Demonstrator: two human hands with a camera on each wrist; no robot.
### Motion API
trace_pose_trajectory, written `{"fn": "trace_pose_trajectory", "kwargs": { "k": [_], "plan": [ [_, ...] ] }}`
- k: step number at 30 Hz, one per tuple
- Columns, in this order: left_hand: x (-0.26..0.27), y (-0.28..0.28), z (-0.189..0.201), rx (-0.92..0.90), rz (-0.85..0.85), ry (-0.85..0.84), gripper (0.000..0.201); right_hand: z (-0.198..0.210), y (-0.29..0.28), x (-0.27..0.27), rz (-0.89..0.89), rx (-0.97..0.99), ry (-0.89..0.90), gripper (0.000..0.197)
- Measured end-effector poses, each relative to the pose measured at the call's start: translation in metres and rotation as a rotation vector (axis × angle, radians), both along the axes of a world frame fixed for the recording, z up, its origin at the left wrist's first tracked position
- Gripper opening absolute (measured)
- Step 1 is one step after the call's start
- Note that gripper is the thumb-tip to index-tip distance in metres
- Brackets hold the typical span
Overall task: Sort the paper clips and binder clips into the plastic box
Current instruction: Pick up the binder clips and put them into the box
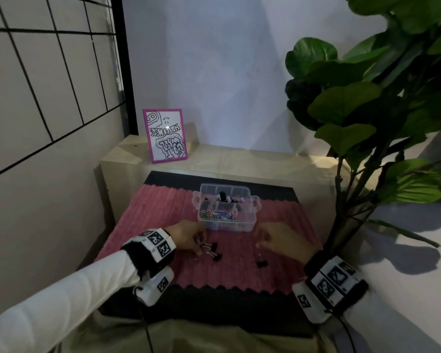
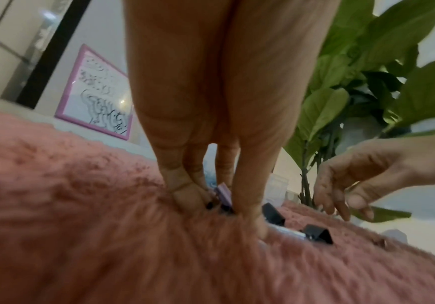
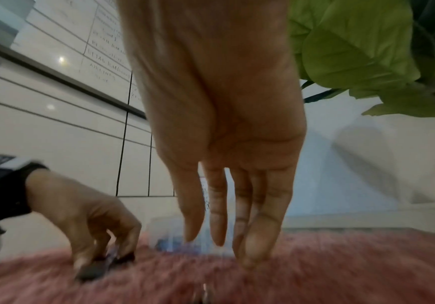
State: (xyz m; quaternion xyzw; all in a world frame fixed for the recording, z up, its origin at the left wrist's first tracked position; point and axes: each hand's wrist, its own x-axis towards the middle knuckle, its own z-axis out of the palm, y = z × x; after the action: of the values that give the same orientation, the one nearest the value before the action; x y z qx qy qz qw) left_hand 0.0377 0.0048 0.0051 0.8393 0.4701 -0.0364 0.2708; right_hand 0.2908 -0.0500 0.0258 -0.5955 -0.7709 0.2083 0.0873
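The clear plastic box [image 1: 227, 225] stands on the pink fuzzy mat [image 1: 163, 225]; coloured paper clips [image 1: 215, 214] lie in its front compartment and dark binder clips [image 1: 224, 197] in the back ones. My left hand [image 1: 200, 244] is down on the mat in front of the box's left corner. In the left wrist view, thumb and forefinger pinch a purple binder clip [image 2: 223, 193]. Two black binder clips [image 1: 214, 246] [image 1: 217, 257] lie just right of it. My right hand [image 1: 261, 242] hovers with straight fingers [image 3: 252, 246] pointing down at the mat, holding nothing. Another black binder clip [image 1: 262, 263] lies below it.
A pink-framed drawing [image 1: 166, 136] leans on the wooden ledge behind the mat. A large leafy plant [image 1: 367, 110] rises at the right, its stem close to my right wrist. A gridded wall stands at the left.
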Motion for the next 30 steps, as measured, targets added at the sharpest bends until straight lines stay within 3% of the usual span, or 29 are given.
{"fn": "trace_pose_trajectory", "kwargs": {
  "k": [3, 5, 11, 17, 20, 24, 28, 30],
  "plan": [
    [0.002, -0.005, 0.001, 0.025, -0.049, 0.088, 0.041, -0.014, -0.006, -0.001, 0.061, -0.157, -0.105, 0.025],
    [0.003, -0.006, 0.002, 0.044, -0.079, 0.122, 0.042, -0.022, -0.009, -0.002, 0.090, -0.141, -0.118, 0.031],
    [0.002, -0.004, 0.004, 0.056, -0.100, 0.090, 0.039, -0.017, -0.016, -0.008, 0.060, -0.249, 0.086, 0.016],
    [-0.028, -0.002, 0.013, 0.007, -0.004, -0.178, 0.016, -0.012, -0.018, -0.002, -0.048, -0.351, 0.486, 0.019],
    [-0.040, 0.008, 0.030, -0.068, 0.072, -0.350, 0.017, -0.013, -0.024, -0.005, -0.103, -0.400, 0.677, 0.012],
    [-0.024, 0.039, 0.064, -0.032, 0.181, -0.560, 0.015, -0.019, -0.028, -0.013, -0.186, -0.517, 0.936, 0.010],
    [0.012, 0.082, 0.076, 0.041, 0.225, -0.448, 0.013, -0.021, -0.031, -0.016, -0.322, -0.626, 1.286, 0.019],
    [0.027, 0.100, 0.071, 0.095, 0.224, -0.333, 0.018, -0.020, -0.034, -0.011, -0.339, -0.633, 1.372, 0.023]
  ]
}}
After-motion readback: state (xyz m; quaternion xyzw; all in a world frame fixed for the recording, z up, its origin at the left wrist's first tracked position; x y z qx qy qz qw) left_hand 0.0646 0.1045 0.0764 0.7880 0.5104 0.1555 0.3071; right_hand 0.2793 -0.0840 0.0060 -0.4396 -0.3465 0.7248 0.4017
